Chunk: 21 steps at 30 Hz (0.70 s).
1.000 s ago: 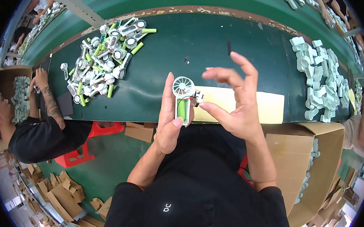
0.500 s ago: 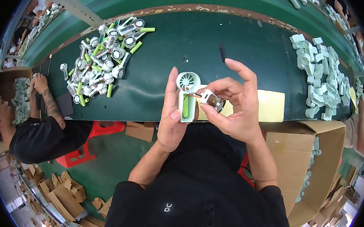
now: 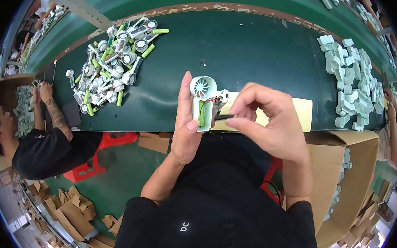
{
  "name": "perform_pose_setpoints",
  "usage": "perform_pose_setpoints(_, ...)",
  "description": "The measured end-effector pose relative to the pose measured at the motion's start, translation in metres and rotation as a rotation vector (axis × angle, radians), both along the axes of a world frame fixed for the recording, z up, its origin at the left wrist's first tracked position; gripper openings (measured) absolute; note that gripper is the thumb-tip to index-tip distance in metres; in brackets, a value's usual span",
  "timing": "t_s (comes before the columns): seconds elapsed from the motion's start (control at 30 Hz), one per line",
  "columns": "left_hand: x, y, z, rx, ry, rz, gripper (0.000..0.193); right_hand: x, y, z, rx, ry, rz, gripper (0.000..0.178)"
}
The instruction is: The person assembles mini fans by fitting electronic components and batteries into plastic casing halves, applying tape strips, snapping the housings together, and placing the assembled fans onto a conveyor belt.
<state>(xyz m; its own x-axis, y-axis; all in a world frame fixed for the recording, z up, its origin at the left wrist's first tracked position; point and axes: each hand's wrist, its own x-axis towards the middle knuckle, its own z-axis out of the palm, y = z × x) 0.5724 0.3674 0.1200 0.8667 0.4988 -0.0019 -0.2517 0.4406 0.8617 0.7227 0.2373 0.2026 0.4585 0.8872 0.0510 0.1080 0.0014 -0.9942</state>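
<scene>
My left hand (image 3: 184, 139) holds a pale green fan housing (image 3: 207, 123) upright, thumb across its lower edge and fingers straight along its side. A round grille fills the housing's top, and a bright green battery (image 3: 202, 113) lies in the open handle. Red and black wires run from it to a small white part (image 3: 221, 97) beside the housing, partly hidden. My right hand (image 3: 272, 120) is closed in a pinch on a thin black strip (image 3: 223, 117), whose free end reaches toward the housing's right side.
Wired fan assemblies (image 3: 113, 65) lie heaped on the green table (image 3: 259, 50) at left; pale green shells (image 3: 348, 84) are piled at right. A yellow sheet (image 3: 301, 115) lies by my right hand. An open carton (image 3: 326, 179) stands at lower right. A co-worker (image 3: 45, 141) sits at left.
The black strip has left the table and is in my right hand. That hand has let go of the white part, which now sits closer to the housing.
</scene>
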Motion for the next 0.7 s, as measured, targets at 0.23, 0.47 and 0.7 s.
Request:
perform_pose_setpoints(0.23,0.004,-0.006,0.002,0.063,-0.015,0.078,0.105,0.005,0.017,0.015,-0.239,0.003,0.237,0.01)
perform_pose_setpoints(0.47,0.002,-0.007,0.004,0.014,-0.024,0.055,0.106,0.006,0.03,0.012,-0.333,-0.121,0.216,0.013)
perform_pose_setpoints(0.7,0.005,-0.008,-0.004,-0.005,-0.055,0.05,0.103,0.012,0.035,0.013,-0.409,-0.026,0.255,0.011)
